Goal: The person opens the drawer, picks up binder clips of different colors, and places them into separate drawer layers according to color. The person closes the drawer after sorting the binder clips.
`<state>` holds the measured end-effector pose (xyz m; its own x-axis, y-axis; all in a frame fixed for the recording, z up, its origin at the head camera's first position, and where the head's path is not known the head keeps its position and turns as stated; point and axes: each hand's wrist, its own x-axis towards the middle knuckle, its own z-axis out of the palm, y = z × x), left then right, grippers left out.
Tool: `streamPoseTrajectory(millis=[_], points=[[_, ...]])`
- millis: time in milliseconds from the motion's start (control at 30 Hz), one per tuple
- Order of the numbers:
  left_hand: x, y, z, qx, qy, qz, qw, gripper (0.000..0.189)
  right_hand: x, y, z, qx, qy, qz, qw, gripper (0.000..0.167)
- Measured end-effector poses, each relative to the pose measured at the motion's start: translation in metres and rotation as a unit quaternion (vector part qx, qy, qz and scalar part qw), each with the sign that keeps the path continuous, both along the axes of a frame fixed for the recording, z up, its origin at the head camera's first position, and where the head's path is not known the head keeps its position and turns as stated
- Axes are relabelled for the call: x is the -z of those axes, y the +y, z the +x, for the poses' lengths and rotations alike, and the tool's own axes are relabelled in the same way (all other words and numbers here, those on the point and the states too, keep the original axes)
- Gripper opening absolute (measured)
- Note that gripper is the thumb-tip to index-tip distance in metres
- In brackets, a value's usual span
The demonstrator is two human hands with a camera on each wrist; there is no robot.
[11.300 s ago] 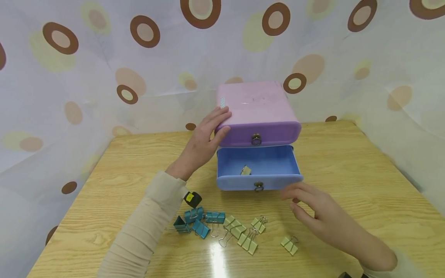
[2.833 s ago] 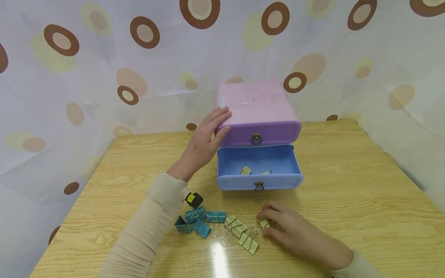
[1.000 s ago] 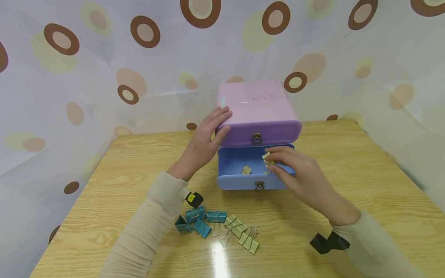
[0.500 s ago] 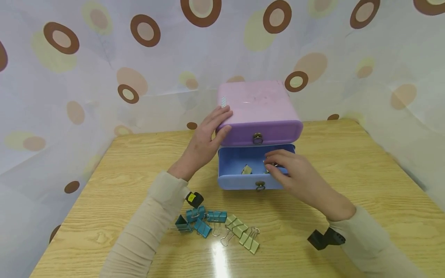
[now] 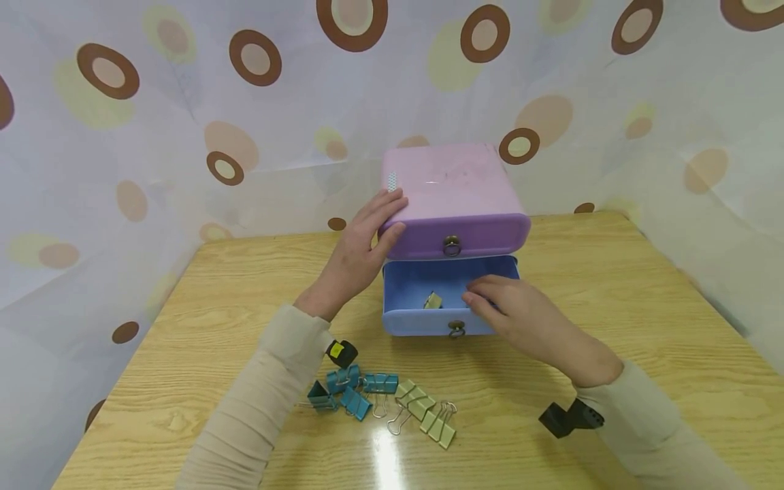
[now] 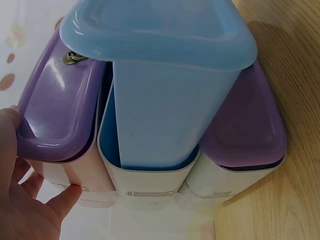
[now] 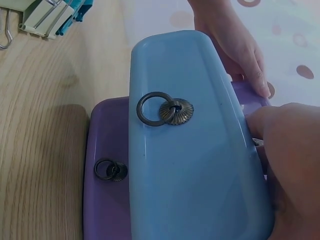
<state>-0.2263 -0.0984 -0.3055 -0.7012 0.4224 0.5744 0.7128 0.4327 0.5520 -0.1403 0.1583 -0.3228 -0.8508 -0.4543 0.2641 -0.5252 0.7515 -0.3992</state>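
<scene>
My left hand rests with extended fingers on the top left corner of a small drawer cabinet, which has a pink top. Its light blue drawer is pulled out below a closed purple drawer. The fingers of my right hand are bent down inside the blue drawer, at its right side. In the right wrist view a small silvery bit shows beside that hand; whether the fingers still hold a binder clip is hidden. One pale yellow binder clip lies in the drawer, left of my fingers.
On the wooden table, in front of the cabinet, lie two pale yellow binder clips and several teal binder clips. Another purple drawer sits beneath the blue one. A patterned curtain hangs behind.
My right hand picked up a small yellow binder clip from the table, carried it over the blue drawer and lowered it inside, where it is now hidden. My left hand has stayed put.
</scene>
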Motion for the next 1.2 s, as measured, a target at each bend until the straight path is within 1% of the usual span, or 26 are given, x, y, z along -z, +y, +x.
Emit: streamPoseTrajectory(millis=[100, 233, 433, 600, 700, 767, 833, 933, 1033, 1100, 1200], points=[[0.000, 0.000, 0.000, -0.003, -0.003, 0.000, 1.0000, 0.043, 0.001, 0.001, 0.000, 0.003, -0.010, -0.001, 0.9999, 0.034], [0.001, 0.000, 0.001, -0.005, -0.008, 0.000, 1.0000, 0.043, 0.003, 0.002, 0.000, 0.001, -0.001, 0.000, 1.0000, 0.032], [0.001, 0.000, 0.001, -0.004, -0.011, 0.000, 0.9999, 0.044, 0.003, 0.003, 0.002, -0.004, 0.021, -0.005, 0.9998, 0.028], [0.001, 0.000, 0.001, -0.005, -0.010, -0.003, 0.9999, 0.044, 0.002, 0.005, 0.007, -0.022, 0.059, -0.033, 0.9975, 0.019], [0.000, 0.000, 0.001, -0.006, -0.007, -0.005, 0.9999, 0.044, 0.000, 0.005, 0.010, -0.038, 0.097, -0.053, 0.9931, 0.012], [0.000, 0.000, 0.001, -0.006, -0.005, -0.005, 1.0000, 0.044, -0.002, 0.006, 0.013, -0.053, 0.126, -0.067, 0.9883, 0.010], [0.000, 0.000, 0.001, -0.007, -0.005, -0.006, 0.9999, 0.044, -0.004, 0.005, 0.016, -0.067, 0.153, -0.080, 0.9826, 0.011], [0.001, 0.000, 0.000, -0.007, -0.005, -0.007, 0.9999, 0.044, -0.007, 0.004, 0.022, -0.090, 0.179, -0.101, 0.9744, 0.018], [0.001, -0.001, 0.000, -0.007, -0.004, -0.008, 0.9999, 0.044, -0.011, 0.003, 0.028, -0.107, 0.190, -0.116, 0.9690, 0.023], [0.001, -0.002, -0.001, -0.008, -0.004, -0.008, 0.9999, 0.044, -0.012, 0.002, 0.032, -0.113, 0.194, -0.119, 0.9672, 0.024], [0.002, -0.003, -0.001, -0.009, -0.004, -0.008, 0.9999, 0.044, -0.014, 0.001, 0.038, -0.118, 0.191, -0.118, 0.9673, 0.024]])
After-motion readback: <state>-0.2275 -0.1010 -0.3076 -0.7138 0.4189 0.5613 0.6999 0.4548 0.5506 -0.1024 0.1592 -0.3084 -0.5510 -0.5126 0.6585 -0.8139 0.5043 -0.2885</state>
